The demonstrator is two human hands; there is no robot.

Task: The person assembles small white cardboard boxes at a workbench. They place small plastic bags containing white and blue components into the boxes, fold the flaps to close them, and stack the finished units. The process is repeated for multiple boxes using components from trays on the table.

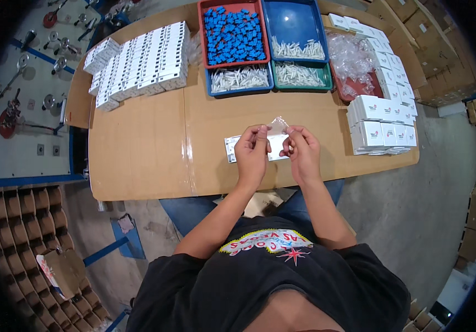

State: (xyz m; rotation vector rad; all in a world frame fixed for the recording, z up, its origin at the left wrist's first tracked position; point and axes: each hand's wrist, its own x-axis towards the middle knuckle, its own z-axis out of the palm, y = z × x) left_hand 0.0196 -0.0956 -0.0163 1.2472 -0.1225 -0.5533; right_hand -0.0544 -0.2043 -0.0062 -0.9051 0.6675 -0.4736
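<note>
Between my two hands I hold a small clear plastic bag up over the table. My left hand pinches its left edge between thumb and fingers. On the other edge, the thumb and fingers of my right hand are closed as well. Whether anything is inside the bag is too small to tell. Beneath my hands a white flat box lies on the cardboard table top, partly covered by my fingers.
At the back stand a red tray of blue pieces, a blue tray and lower trays of white pieces. A red tray holds clear bags. White boxes are stacked at left and right.
</note>
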